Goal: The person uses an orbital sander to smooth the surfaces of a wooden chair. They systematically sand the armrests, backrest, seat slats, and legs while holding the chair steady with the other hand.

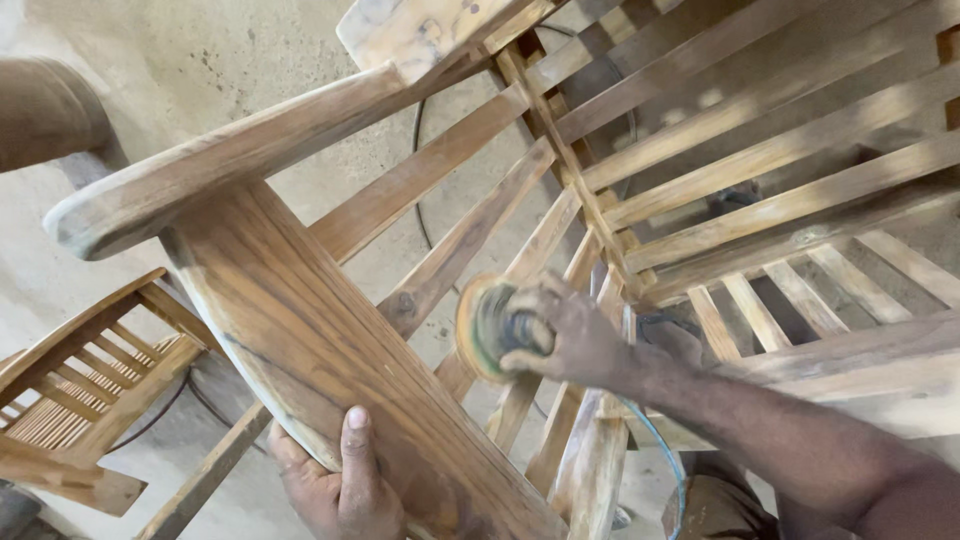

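Between the chair's slats, at mid-frame: sander [490, 328], disc facing left toward the broad plank [330, 350], just apart from it. Gripped from the right by right hand [570, 335], fingers closed around the body. Plank's long axis slanted down-right; lower edge clasped by left hand [335, 480], nearer.

floor [250, 60] – dusty concrete | on it: wooden chair [760, 170], 2nd slatted chair [80, 390] – lower left

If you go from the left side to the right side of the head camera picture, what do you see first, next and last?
Small slatted wooden chair → left hand gripping the wide chair board → round sanding disc → right hand holding it → chair's slatted seat.
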